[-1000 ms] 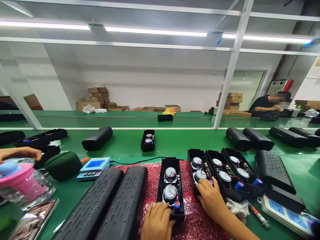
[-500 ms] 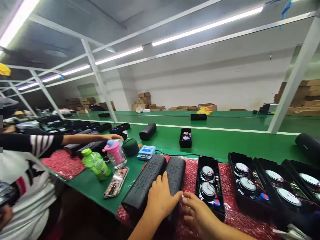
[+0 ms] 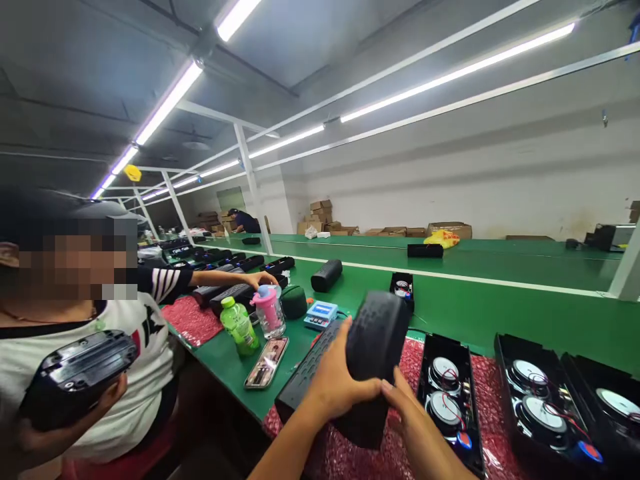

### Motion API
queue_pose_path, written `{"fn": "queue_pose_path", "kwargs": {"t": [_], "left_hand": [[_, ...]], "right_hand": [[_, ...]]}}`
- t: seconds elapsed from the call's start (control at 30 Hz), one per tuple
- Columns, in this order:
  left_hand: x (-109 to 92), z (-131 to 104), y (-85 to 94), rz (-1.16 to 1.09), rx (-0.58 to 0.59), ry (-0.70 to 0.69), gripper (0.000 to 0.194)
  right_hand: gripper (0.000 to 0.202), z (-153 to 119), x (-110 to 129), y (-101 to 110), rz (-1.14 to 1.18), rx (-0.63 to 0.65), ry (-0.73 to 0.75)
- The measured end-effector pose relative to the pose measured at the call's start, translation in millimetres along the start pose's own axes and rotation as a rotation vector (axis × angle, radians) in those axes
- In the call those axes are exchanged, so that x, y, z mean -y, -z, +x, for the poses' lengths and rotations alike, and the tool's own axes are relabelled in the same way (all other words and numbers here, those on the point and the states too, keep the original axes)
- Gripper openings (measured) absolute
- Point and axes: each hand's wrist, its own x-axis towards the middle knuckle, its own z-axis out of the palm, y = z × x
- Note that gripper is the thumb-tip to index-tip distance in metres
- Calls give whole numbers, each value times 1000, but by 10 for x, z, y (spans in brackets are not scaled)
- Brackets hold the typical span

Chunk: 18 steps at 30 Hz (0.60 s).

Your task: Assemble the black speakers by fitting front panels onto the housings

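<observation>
A black speaker housing (image 3: 379,333) is raised and tilted between my hands, blurred a little. My left hand (image 3: 333,380) grips its left side, fingers behind and thumb across the front. My right hand (image 3: 413,413) closes on its lower right side, thumb meeting the left thumb. Beneath my left hand lies a second black speaker housing (image 3: 307,373) with a pattern of oval dimples. Right of my hands, an open black speaker shell (image 3: 450,407) shows two round white-backed drivers, red wires and a blue-rimmed red part.
Red bubble wrap (image 3: 345,460) covers the green bench (image 3: 220,373). A phone (image 3: 267,362), green bottle (image 3: 240,327), pink-lidded cup (image 3: 269,310) and blue device (image 3: 321,313) stand left. More open shells (image 3: 537,400) lie right. A co-worker (image 3: 120,387) sits left, holding a black part.
The housing that lay beside the dimpled one has been lifted and tilted in my hands. My right hand has come onto it. The view has swung left, bringing the co-worker further into sight.
</observation>
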Motion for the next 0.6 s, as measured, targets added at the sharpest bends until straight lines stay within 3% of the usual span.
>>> {"fn": "queue_pose_path", "kwargs": {"t": [0.13,0.23,0.37,0.6], "left_hand": [[-382,246,50,-739,-129,-105,108],[-580,435,-48,-1078,-43,-181,104],[-615,654,-279,-1102,177,-254,115],[-457,892,-611,-862,355,-302,120]], "right_hand": [[79,157,782,196,-324,-91,364],[86,440,1123,273,-212,-110,427],[90,706,1160,314,130,12,329],[69,746,1124,460,277,-222,325]]}}
